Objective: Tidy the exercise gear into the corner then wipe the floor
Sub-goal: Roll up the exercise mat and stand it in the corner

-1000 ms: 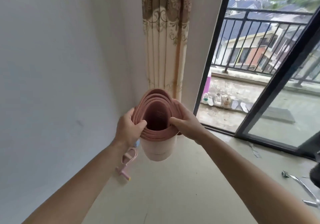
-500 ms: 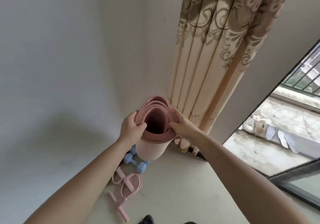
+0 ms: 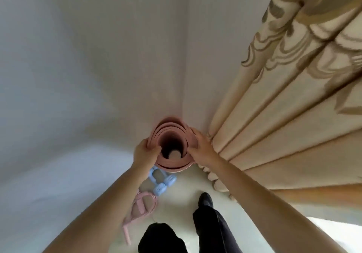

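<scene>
A rolled pink exercise mat (image 3: pixel 170 133) stands upright in the room's corner, and I look straight down its hollow core. My left hand (image 3: pixel 145 152) grips its top rim on the left, thumb inside the roll. My right hand (image 3: pixel 201 148) holds the rim on the right. Below the mat, two light blue dumbbells (image 3: pixel 160 182) lie on the floor beside the wall. A pink pedal resistance band (image 3: pixel 140 209) lies just nearer to me.
White walls (image 3: pixel 98 66) meet in the corner behind the mat. A beige patterned curtain (image 3: pixel 284 125) hangs close on the right, touching my right arm. My dark-trousered legs and shoe (image 3: pixel 205 199) stand on the pale floor (image 3: pixel 182 198) in front of the gear.
I have stepped close into the corner and my view has tipped steeply down. The mat, held in both hands throughout, has come down against the corner beside the curtain; the balcony door has left the view.
</scene>
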